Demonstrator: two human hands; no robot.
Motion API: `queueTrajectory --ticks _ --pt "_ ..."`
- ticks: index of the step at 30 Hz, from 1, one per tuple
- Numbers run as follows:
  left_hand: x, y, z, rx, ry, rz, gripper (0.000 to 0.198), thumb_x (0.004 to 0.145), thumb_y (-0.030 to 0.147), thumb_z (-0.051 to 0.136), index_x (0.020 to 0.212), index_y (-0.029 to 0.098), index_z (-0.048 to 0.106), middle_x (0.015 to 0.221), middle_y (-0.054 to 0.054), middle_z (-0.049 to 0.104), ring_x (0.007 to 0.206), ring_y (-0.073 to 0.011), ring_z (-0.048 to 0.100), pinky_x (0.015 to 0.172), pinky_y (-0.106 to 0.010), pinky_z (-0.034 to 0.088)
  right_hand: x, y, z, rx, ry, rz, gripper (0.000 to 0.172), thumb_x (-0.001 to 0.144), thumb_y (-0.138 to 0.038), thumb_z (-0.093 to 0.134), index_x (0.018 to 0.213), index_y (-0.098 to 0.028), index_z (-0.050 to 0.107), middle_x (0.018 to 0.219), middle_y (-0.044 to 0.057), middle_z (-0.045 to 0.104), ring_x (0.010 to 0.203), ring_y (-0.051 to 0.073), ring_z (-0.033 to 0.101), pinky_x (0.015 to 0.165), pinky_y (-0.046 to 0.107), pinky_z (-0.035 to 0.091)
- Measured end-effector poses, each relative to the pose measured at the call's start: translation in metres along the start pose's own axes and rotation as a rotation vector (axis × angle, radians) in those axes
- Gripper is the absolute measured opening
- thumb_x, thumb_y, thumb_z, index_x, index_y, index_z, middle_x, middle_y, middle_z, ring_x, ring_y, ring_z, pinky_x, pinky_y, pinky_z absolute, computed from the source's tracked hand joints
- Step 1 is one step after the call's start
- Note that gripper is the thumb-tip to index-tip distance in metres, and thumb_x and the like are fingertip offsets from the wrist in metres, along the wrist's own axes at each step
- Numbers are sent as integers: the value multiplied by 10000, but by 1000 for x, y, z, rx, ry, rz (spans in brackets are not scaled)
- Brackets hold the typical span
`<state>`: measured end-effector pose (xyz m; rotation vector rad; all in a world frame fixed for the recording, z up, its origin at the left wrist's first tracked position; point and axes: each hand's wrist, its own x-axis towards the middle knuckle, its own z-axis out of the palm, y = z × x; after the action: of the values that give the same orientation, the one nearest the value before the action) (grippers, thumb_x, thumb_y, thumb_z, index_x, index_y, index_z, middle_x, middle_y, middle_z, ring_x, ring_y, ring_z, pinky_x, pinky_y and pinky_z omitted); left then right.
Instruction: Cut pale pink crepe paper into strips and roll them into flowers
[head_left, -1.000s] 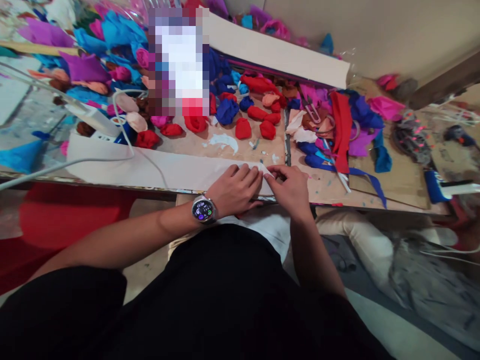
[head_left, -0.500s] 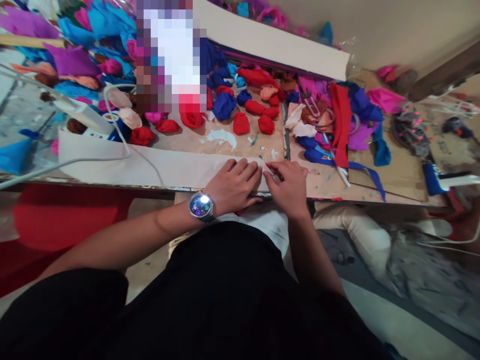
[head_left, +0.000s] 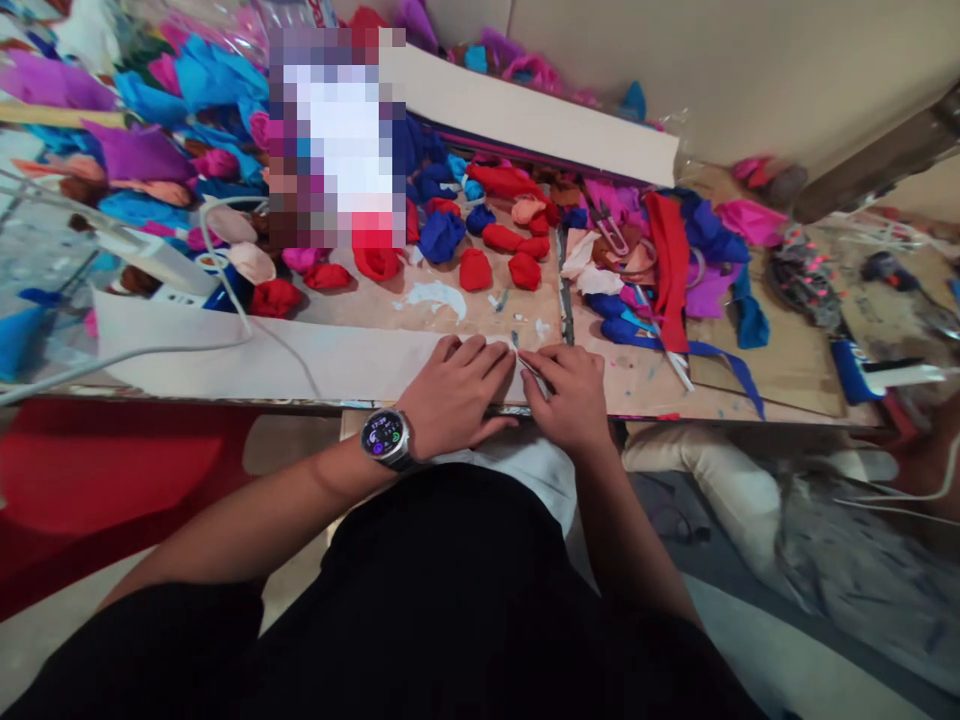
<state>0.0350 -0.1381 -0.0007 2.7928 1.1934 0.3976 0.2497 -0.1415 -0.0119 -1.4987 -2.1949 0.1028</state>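
A long white strip (head_left: 352, 360) of paper or card lies along the table's front edge. Over its right part my left hand (head_left: 457, 392) rests palm down, fingers laid out and thumb apart, with a watch on the wrist. Right beside it, my right hand (head_left: 566, 392) has thumb and fingers pinched together on the end of the strip, which appears folded or rolled up there. The fingers partly hide that end.
Red crepe-like bundles (head_left: 475, 270) and a blue bundle (head_left: 442, 236) lie beyond the strip. Thread snips (head_left: 611, 230) rest on scraps at right. A white cable (head_left: 150, 350) crosses the strip's left part. Another long white strip (head_left: 540, 115) stands behind.
The view has tilted slightly, so the table sits lower in the picture. At the strip's end, the edge between my hands has turned over a little; both hands stay close together.
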Motion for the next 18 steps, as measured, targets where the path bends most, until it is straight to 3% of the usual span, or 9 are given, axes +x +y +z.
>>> queueTrajectory --ticks 13,18 --pt "-1 -3 1 -33 27 6 789 964 645 594 1508 76 544 1515 -206 590 1352 -390 531 1107 -563 409 -1 3 3 -21 -15 -13 263 997 -314 635 1211 -255 775 1047 60 741 1007 240 630 927 450 336" --pt "-6 -3 8 156 128 102 714 1037 590 482 1495 48 560 1490 -231 605 1300 -405 574 1022 -570 454 -1 2 3 -30 -16 -10 258 999 -328 631 1197 -263 784 1043 58 737 999 238 625 919 447 336"
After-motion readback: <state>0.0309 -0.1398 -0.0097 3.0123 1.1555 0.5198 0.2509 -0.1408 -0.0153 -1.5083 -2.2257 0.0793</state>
